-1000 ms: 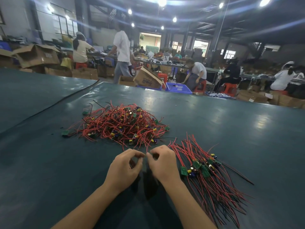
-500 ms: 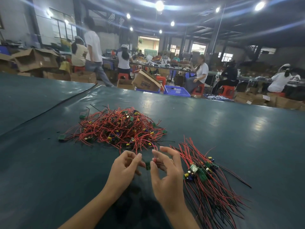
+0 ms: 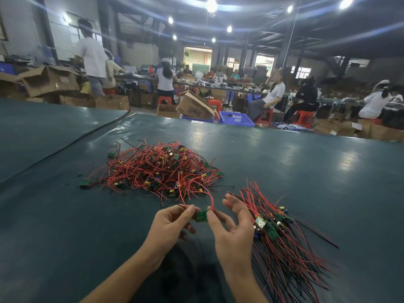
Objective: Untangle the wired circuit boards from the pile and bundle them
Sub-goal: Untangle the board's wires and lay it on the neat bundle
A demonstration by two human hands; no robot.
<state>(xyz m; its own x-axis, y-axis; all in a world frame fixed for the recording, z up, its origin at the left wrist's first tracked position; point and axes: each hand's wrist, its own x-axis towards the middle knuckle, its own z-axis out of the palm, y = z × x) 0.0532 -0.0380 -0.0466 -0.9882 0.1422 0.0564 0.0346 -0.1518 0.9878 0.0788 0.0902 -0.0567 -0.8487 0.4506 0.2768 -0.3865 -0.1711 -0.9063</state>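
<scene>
A tangled pile (image 3: 159, 169) of small green circuit boards with red and black wires lies on the dark green table (image 3: 306, 171). To its right lies a bundle (image 3: 282, 237) of sorted boards, their wires fanned out side by side. One small green circuit board (image 3: 201, 216) is pinched between my left hand (image 3: 170, 226) and the thumb of my right hand (image 3: 234, 228). Its red wires arc up and back into the pile. The other fingers of my right hand are spread.
A stray green board (image 3: 84, 182) lies at the pile's left edge. A seam (image 3: 65, 145) crosses the table's left side. Beyond the far edge are cardboard boxes (image 3: 194, 107), a blue crate (image 3: 236, 118), red stools and several people at other tables.
My hands have lifted off the table and drawn one board out of the pile. It now shows between my fingers with its wires trailing. The view has tilted upward.
</scene>
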